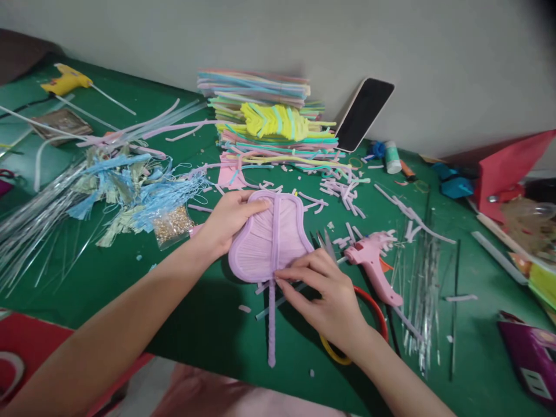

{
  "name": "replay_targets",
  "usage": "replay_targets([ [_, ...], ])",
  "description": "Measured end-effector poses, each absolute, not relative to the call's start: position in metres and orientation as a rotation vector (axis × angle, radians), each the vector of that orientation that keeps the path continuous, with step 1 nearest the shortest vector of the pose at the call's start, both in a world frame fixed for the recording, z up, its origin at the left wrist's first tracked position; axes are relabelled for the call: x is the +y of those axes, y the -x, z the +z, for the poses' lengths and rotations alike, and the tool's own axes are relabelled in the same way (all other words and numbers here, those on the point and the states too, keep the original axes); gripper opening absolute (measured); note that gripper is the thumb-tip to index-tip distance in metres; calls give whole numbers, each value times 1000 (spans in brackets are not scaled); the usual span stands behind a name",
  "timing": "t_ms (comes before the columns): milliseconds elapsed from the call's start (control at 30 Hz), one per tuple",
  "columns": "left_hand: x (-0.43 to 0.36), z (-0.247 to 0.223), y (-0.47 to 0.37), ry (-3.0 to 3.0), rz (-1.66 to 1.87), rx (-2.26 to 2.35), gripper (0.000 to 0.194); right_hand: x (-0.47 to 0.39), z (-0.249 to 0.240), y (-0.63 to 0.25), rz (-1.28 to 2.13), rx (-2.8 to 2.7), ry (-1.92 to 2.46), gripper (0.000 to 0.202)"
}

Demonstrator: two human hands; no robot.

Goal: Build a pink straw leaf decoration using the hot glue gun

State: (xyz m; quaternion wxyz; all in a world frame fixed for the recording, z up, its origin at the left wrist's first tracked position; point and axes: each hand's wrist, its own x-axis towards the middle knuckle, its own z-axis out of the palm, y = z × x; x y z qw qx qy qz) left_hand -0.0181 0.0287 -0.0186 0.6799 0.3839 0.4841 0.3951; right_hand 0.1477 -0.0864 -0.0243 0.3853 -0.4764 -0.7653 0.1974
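Observation:
A lilac hand fan [254,246] with a fuzzy pipe-cleaner rim, a central rib and a wrapped handle is held over the green table. My left hand [230,220] grips its upper left edge, thumb on the front face and the other fingers behind it. My right hand [324,289] pinches with thumb and fingertips at the base of the fan, where the handle meets the rim. Scissors [376,310] with red and yellow handles lie partly hidden under my right hand. Right of the fan rests a pink glue gun [373,263].
Bundled coloured pipe cleaners [269,121] and a leaning phone [365,113] stand by the wall. Blue tassels [152,185], a bag of gold beads [174,225] and a yellow glue gun [67,80] lie left. Silvery strips [423,301] and a purple packet [527,353] lie right.

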Motion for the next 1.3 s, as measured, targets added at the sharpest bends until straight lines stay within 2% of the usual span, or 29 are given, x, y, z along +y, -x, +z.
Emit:
replay_targets([
  [233, 30, -29, 18, -830, 880, 1099, 14, -83, -29, -148, 519, -1937, 1244, 13],
  [467, 32, -34, 17, -820, 831, 1078, 20, -83, -38, -150, 501, -1960, 1232, 15],
  [600, 33, -29, 17, -855, 797, 1100, 30, -83, -39, -150, 520, -1971, 1251, 14],
  [767, 32, -35, 15, -1004, 783, 1098, 54, -82, -37, -150, 514, -1952, 1289, 12],
  [867, 31, -39, 14, -1317, 833, 1021, 53, -81, -35, -154, 514, -1907, 1342, 12],
  [967, 29, -29, 19, -1899, 916, 1026, 39, -81, -28, -164, 664, -1748, 1458, 8],
  [1067, 22, -5, 28, -2231, 824, 960, 22, -80, -18, -175, 971, -1528, 1552, 12],
  [1167, 11, 16, 34, -2178, 589, 804, 17, -80, -7, -179, 1256, -1347, 1556, 18],
  [1300, -6, 19, 33, -2132, 549, 706, 17, -80, 0, -174, 1528, -1177, 1485, 13],
])
